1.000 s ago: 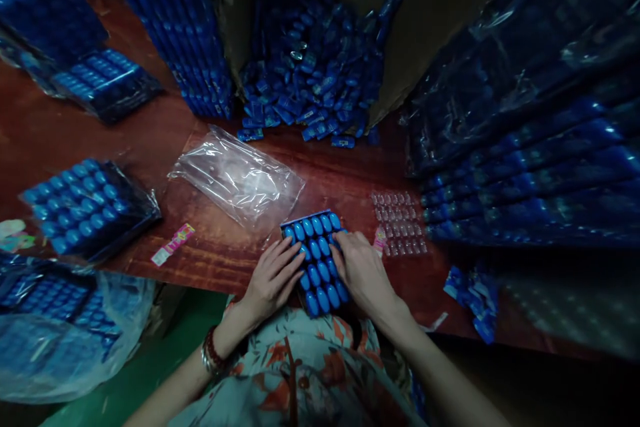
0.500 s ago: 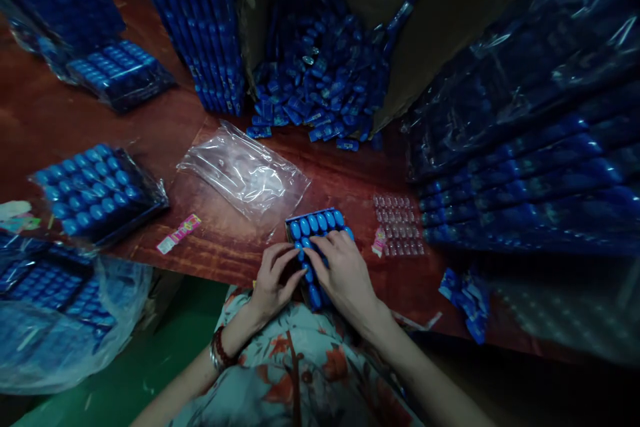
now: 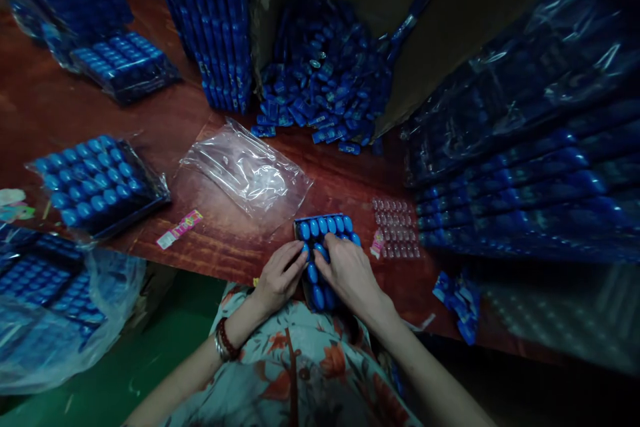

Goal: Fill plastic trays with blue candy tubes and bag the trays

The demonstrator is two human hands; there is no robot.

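A card of glossy blue oval capsules [image 3: 330, 225] lies at the table's front edge, against the floral shirt. My left hand [image 3: 283, 273] is at its left side, fingers closed and the tips on a capsule at the edge. My right hand [image 3: 350, 273] covers the card's middle and right part. Its thumb and bent fingers close on a single blue capsule [image 3: 321, 252] in the second row. The fingertips hide several capsules. Just right of the card lies a clear blister sheet [image 3: 397, 227].
A clear plastic bag [image 3: 250, 170] lies ahead. An open carton holds loose blue pieces [image 3: 330, 80]. Wrapped blue packs [image 3: 93, 180] stand left, with a tall stack [image 3: 210, 27] behind. Bagged blue cards [image 3: 520, 173] rise on the right. A pink wrapper [image 3: 180, 229] lies left.
My left fingers have drawn together at the card's edge. My right thumb and fingers have closed in on a capsule. The card appears slightly further right in view.
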